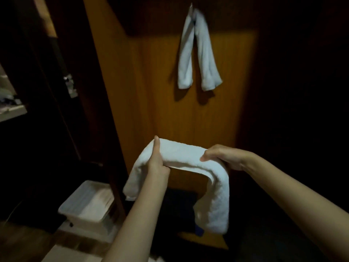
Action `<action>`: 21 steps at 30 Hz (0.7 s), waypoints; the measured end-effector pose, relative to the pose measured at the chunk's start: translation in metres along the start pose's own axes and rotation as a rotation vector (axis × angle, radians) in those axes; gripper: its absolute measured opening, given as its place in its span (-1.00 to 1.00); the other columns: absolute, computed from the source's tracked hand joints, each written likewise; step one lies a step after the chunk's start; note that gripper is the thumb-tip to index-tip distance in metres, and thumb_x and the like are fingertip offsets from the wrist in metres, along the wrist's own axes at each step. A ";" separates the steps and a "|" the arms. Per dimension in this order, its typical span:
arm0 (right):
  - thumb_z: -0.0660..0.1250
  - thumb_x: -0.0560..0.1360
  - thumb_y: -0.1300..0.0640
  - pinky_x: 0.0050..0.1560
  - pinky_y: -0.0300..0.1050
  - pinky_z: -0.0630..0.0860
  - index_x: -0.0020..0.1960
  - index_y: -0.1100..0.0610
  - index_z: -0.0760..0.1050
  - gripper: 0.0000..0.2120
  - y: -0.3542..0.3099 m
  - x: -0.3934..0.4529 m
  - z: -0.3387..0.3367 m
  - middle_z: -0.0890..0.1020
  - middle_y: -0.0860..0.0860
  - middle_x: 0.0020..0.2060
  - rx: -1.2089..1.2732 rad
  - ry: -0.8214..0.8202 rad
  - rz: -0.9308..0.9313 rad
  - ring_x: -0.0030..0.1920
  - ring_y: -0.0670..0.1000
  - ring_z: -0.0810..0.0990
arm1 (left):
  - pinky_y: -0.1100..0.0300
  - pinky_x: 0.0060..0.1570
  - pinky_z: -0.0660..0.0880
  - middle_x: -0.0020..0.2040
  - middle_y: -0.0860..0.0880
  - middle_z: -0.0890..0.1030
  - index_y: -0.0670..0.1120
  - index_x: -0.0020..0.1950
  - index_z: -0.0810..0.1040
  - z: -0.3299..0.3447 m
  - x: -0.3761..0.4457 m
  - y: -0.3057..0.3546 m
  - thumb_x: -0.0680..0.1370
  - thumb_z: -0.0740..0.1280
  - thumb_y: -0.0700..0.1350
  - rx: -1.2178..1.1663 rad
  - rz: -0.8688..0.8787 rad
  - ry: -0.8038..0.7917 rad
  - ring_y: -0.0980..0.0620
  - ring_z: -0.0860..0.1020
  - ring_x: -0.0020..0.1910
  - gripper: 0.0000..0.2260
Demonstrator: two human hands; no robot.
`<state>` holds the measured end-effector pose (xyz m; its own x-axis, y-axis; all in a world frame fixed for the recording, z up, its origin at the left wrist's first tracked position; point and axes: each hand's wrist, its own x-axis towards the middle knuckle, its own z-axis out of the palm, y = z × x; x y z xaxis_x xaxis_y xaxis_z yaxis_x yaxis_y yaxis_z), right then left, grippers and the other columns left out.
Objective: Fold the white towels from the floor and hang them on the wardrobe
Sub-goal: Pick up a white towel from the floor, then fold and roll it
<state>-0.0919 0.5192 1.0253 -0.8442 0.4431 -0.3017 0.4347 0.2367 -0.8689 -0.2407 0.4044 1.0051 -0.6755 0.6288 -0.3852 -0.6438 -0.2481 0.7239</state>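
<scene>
Both hands hold a folded towel [181,157] tight: left hand [155,163] and right hand [222,157] squeeze its middle, ends drooping outside. The fingers underneath are hidden.

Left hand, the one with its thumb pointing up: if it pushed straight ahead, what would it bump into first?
Probably the wooden wardrobe door behind the folded towel that the left hand grips; depth is unclear.

The room is dark. A white plastic tub [88,201] sits on the brown wood floor [24,241] at the lower left. Far left, a pale shelf [11,110] holds blurry things.
</scene>
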 end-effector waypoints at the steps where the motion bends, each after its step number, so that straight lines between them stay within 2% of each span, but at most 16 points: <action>1: 0.36 0.27 -0.02 -0.19 -0.17 0.51 -0.13 0.20 0.57 -0.69 -0.007 0.005 -0.018 0.66 0.03 -0.28 0.005 0.056 -0.018 -0.26 -0.01 0.62 | 0.05 0.02 0.54 0.26 -0.10 0.53 -0.08 0.34 0.36 0.020 0.012 0.007 0.47 0.32 0.26 0.002 -0.002 0.012 -0.08 0.54 0.17 -0.41; 3: 0.40 0.28 -0.04 -0.25 -0.14 0.43 -0.18 0.19 0.51 -0.69 -0.023 0.014 -0.053 0.59 0.08 -0.30 0.005 0.164 -0.061 -0.28 0.06 0.54 | -0.02 0.15 0.51 0.25 -0.11 0.55 -0.10 0.38 0.36 0.060 0.035 0.024 0.45 0.27 0.34 -0.012 0.015 0.027 -0.11 0.54 0.18 -0.32; 5: 0.41 0.38 -0.01 -0.34 -0.18 0.32 -0.31 0.13 0.41 -0.72 -0.045 0.021 -0.087 0.50 0.01 -0.42 -0.009 0.265 -0.120 -0.36 0.02 0.44 | 0.02 0.20 0.48 0.27 -0.11 0.55 -0.08 0.39 0.39 0.099 0.050 0.043 0.49 0.19 0.36 -0.057 0.074 -0.016 -0.09 0.53 0.20 -0.35; 7: 0.44 0.41 -0.02 -0.35 -0.23 0.38 -0.35 0.10 0.45 -0.72 -0.070 0.027 -0.119 0.55 -0.08 -0.48 -0.026 0.332 -0.168 -0.41 -0.08 0.51 | 0.05 0.16 0.48 0.27 -0.11 0.55 -0.10 0.38 0.40 0.132 0.061 0.064 0.52 0.18 0.31 -0.125 0.112 -0.025 -0.08 0.53 0.20 -0.40; 8: 0.49 0.34 -0.07 -0.31 -0.24 0.44 -0.31 0.08 0.51 -0.73 -0.083 0.029 -0.134 0.61 -0.10 -0.45 -0.037 0.342 -0.190 -0.38 -0.11 0.57 | 0.06 0.16 0.47 0.26 -0.11 0.56 -0.11 0.36 0.41 0.148 0.062 0.076 0.54 0.20 0.26 -0.149 0.123 -0.040 -0.07 0.53 0.20 -0.44; 10: 0.53 0.15 -0.17 -0.22 -0.22 0.51 -0.22 0.11 0.59 -0.60 -0.110 0.035 -0.166 0.67 -0.07 -0.36 -0.061 0.368 -0.254 -0.28 -0.09 0.64 | 0.08 0.12 0.46 0.19 -0.11 0.55 -0.13 0.33 0.40 0.179 0.062 0.100 0.57 0.27 0.12 -0.196 0.141 -0.087 -0.07 0.52 0.17 -0.56; 11: 0.53 0.12 -0.18 -0.21 -0.22 0.53 -0.18 0.14 0.61 -0.55 -0.122 0.038 -0.183 0.68 -0.05 -0.35 -0.083 0.396 -0.277 -0.26 -0.06 0.66 | 0.09 0.09 0.47 0.14 -0.11 0.55 -0.12 0.32 0.40 0.194 0.063 0.113 0.57 0.30 0.04 -0.231 0.141 -0.109 -0.07 0.52 0.12 -0.61; 12: 0.53 0.16 -0.16 -0.23 -0.24 0.54 -0.18 0.16 0.60 -0.56 -0.133 0.041 -0.199 0.68 -0.04 -0.36 -0.108 0.421 -0.295 -0.28 -0.06 0.65 | 0.10 0.06 0.47 0.10 -0.12 0.56 -0.12 0.31 0.39 0.207 0.063 0.126 0.56 0.33 -0.02 -0.256 0.144 -0.142 -0.07 0.53 0.04 -0.64; 14: 0.50 0.32 -0.06 -0.38 -0.34 0.48 -0.24 0.14 0.57 -0.73 -0.156 0.046 -0.228 0.63 -0.09 -0.47 -0.140 0.455 -0.344 -0.43 -0.14 0.59 | 0.11 0.04 0.49 -0.02 -0.14 0.59 -0.13 0.22 0.40 0.232 0.069 0.151 0.54 0.37 -0.11 -0.267 0.173 -0.210 -0.05 0.54 -0.15 -0.70; 16: 0.44 0.41 -0.02 -0.47 -0.40 0.42 -0.26 0.11 0.54 -0.79 -0.180 0.051 -0.256 0.59 -0.12 -0.53 -0.158 0.503 -0.407 -0.51 -0.19 0.52 | 0.11 0.09 0.50 -0.13 -0.13 0.56 -0.15 0.10 0.40 0.259 0.071 0.175 0.53 0.39 -0.14 -0.272 0.215 -0.264 -0.04 0.53 -0.20 -0.76; 19: 0.41 0.44 -0.03 -0.37 -0.38 0.48 -0.12 0.11 0.58 -0.80 -0.219 0.064 -0.296 0.64 -0.11 -0.39 -0.153 0.581 -0.508 -0.43 -0.20 0.59 | 0.07 0.11 0.50 -0.15 -0.12 0.56 -0.17 -0.04 0.42 0.296 0.073 0.212 0.52 0.39 -0.17 -0.270 0.310 -0.346 -0.05 0.53 -0.18 -0.84; 21: 0.41 0.44 -0.05 -0.31 -0.31 0.50 0.00 0.15 0.60 -0.72 -0.242 0.078 -0.319 0.66 -0.04 -0.27 -0.115 0.616 -0.552 -0.36 -0.17 0.64 | 0.06 0.06 0.51 -0.17 -0.11 0.56 -0.17 -0.12 0.44 0.317 0.077 0.233 0.52 0.40 -0.18 -0.250 0.367 -0.403 -0.05 0.54 -0.21 -0.85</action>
<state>-0.1631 0.7719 1.3376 -0.6374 0.6229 0.4535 0.0658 0.6304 -0.7735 -0.3290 0.6286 1.3251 -0.7117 0.6870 0.1467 -0.4926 -0.6369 0.5930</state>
